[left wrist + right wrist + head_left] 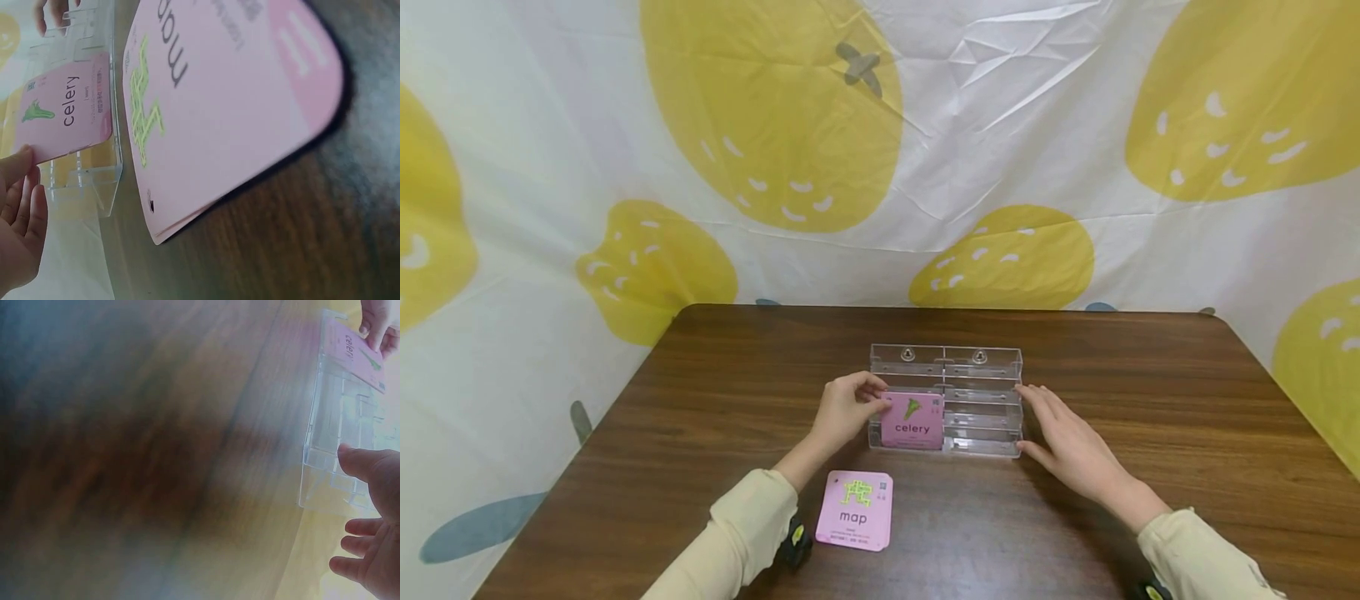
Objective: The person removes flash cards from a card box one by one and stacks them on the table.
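"Map" flashcards (854,510) lie nearest — beyond, the left hand (844,408) pinches the "celery" flashcard (912,429) by its left edge, right hand (1075,446) uncurled alongside the clear rack (983,447).

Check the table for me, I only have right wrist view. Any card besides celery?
Observer: Yes, a map card lies flat on the table, on the person's side of the holder.
Operator: Just one there?
Observer: No, left wrist view shows another card's edge under it; can't count how many in all.
Operator: Picture on the top one?
Observer: A yellow-green, maze-like drawing above the word.
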`<act>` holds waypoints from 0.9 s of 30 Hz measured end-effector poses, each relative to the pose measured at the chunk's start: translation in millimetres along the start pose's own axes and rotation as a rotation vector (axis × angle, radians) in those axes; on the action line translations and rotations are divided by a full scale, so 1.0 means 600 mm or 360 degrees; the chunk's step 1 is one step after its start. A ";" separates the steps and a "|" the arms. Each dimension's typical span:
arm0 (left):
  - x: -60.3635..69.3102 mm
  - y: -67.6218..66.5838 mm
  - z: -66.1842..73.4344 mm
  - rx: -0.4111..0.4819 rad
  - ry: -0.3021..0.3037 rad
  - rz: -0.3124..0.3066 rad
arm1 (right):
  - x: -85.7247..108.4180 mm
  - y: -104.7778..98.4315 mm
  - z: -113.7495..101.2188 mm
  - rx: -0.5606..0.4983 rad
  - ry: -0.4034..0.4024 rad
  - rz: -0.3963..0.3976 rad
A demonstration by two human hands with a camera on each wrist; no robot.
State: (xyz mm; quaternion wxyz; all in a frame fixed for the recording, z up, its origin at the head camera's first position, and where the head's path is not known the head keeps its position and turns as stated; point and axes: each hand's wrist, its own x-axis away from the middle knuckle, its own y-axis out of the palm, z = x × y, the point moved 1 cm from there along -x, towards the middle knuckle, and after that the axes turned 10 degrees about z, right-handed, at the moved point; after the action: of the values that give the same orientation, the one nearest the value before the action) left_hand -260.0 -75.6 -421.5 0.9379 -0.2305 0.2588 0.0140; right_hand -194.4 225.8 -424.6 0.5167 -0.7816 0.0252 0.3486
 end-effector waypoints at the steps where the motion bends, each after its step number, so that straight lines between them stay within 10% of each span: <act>1: 0.000 0.000 0.000 0.0009 -0.0011 -0.0008 | 0.000 0.000 0.000 0.0001 -0.0001 0.0001; 27: -0.005 -0.013 -0.001 0.0078 -0.0162 -0.0124 | 0.000 0.000 -0.001 0.0000 -0.0014 0.0015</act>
State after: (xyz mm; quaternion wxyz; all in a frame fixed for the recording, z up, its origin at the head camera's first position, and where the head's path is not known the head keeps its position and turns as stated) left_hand -262.0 -82.3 -417.1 0.9551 -0.2163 0.2020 -0.0172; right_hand -194.0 225.4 -424.4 0.5152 -0.7800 0.0265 0.3543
